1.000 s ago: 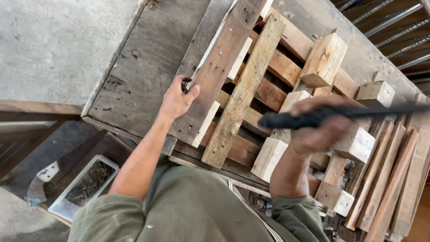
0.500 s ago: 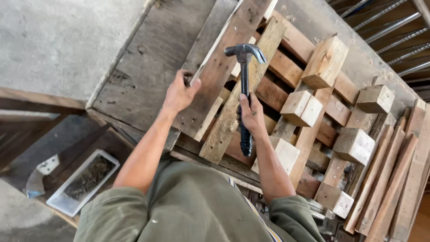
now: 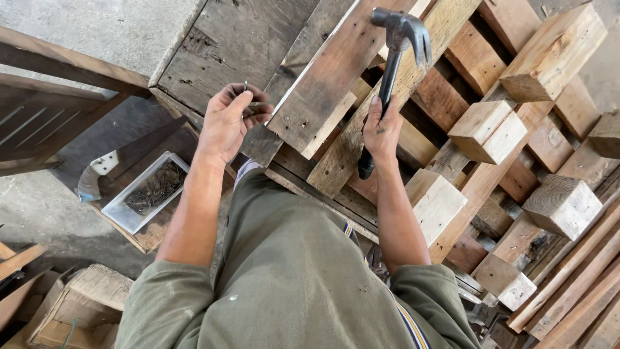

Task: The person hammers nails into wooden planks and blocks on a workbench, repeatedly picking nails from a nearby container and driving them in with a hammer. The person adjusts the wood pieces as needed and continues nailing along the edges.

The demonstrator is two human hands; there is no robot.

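Nearest, the right hand (image 3: pixel 381 132) is wrapped fully around the black handle of a claw hammer (image 3: pixel 392 61), fingers closed tight low on the grip, so the steel head stands raised above the slanting plank (image 3: pixel 381 103) without touching it. Beside it, the left hand (image 3: pixel 229 119) pinches a thin nail (image 3: pixel 245 86) between thumb and fingertips; the other fingers curl loosely, and the nail points up just off the edge of the grey board (image 3: pixel 232 45). Down to the left, a shallow white tray (image 3: pixel 147 192) rests on a low wooden piece and holds a dark heap of nails. Farther off, pale wooden blocks (image 3: pixel 487 129) lie among stacked pallet slats (image 3: pixel 555 148), some touching, some apart.
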